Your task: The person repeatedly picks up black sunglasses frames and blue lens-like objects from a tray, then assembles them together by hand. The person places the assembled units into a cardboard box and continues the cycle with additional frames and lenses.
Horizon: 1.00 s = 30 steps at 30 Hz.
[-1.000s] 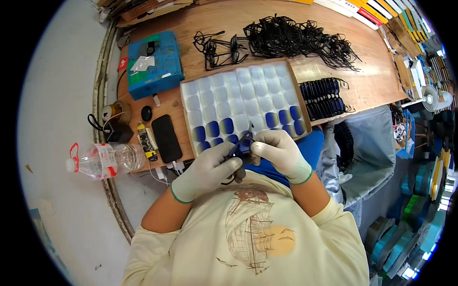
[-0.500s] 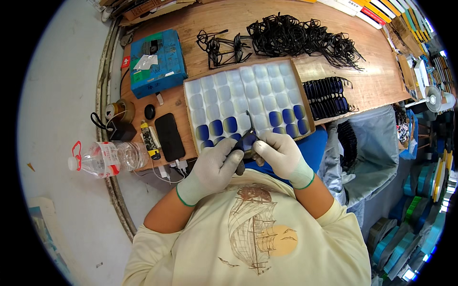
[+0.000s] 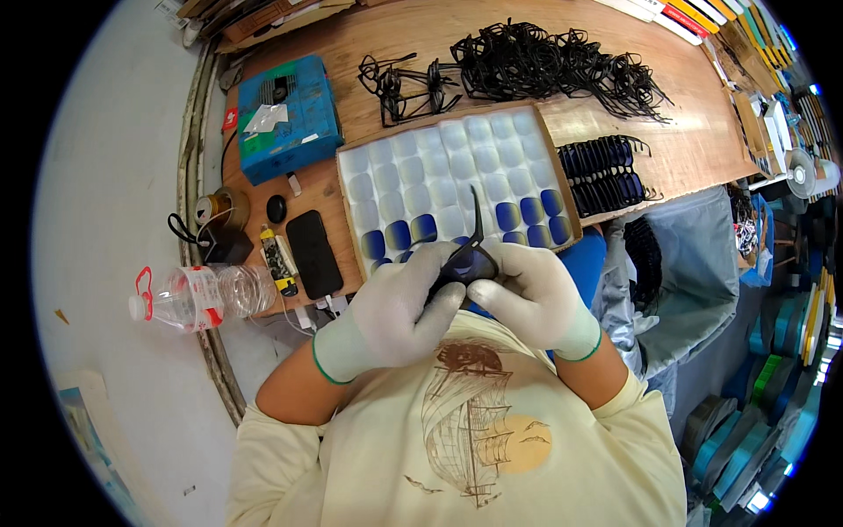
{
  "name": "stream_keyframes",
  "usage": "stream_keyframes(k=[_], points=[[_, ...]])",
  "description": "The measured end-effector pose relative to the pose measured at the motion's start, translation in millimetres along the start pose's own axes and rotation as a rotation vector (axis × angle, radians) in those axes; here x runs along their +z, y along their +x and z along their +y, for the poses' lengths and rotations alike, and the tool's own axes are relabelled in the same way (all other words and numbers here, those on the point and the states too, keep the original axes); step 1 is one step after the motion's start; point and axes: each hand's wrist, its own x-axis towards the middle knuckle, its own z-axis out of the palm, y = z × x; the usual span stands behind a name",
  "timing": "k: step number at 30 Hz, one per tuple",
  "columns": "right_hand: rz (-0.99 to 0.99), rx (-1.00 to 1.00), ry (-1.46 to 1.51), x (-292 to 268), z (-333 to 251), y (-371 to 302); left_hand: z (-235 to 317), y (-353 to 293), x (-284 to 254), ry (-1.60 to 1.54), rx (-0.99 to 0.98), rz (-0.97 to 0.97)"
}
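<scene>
Both my hands wear pale gloves with green cuffs and meet at the near edge of a shallow cardboard tray (image 3: pixel 560 167). Between them is a black eyeglass frame (image 3: pixel 471 261), one temple pointing up and away over the tray. Dark lens material shows in it between my thumbs. My left hand (image 3: pixel 395 303) is closed round the frame's left side, and my right hand (image 3: pixel 537 297) pinches its right side. Part of the frame is hidden by the fingers. Pale, clear-looking lenses (image 3: pixel 441 165) fill most tray pockets; several dark blue lenses (image 3: pixel 507 216) lie in the nearer rows.
Tangled black frames (image 3: pixel 544 66) are heaped at the back, with stacked dark-lensed glasses (image 3: pixel 606 178) right of the tray. On the left are a blue box (image 3: pixel 303 132), a phone (image 3: pixel 313 253) and a plastic bottle (image 3: pixel 193 297). A grey-lined bin (image 3: pixel 689 263) stands lower right.
My hands have come closer together and wrapped further round the frame. The frame has turned, and its temple now reaches higher over the tray. A separate dark handle-like shape at my left hand no longer shows.
</scene>
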Motion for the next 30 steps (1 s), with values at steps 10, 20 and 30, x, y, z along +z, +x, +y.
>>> stream_keyframes(k=[10,20,30], points=[[-0.054,0.074,0.198,-17.3,5.2,14.0,9.4,17.5,18.4,0.328,0.102,0.198],[-0.257,-0.337,-0.19,-56.4,12.5,5.8,0.5,38.4,1.3,0.183,-0.151,-0.284],[0.146,-0.077,-0.06,-55.2,15.4,-16.3,-110.8,67.4,71.2,0.939,-0.373,-0.294]])
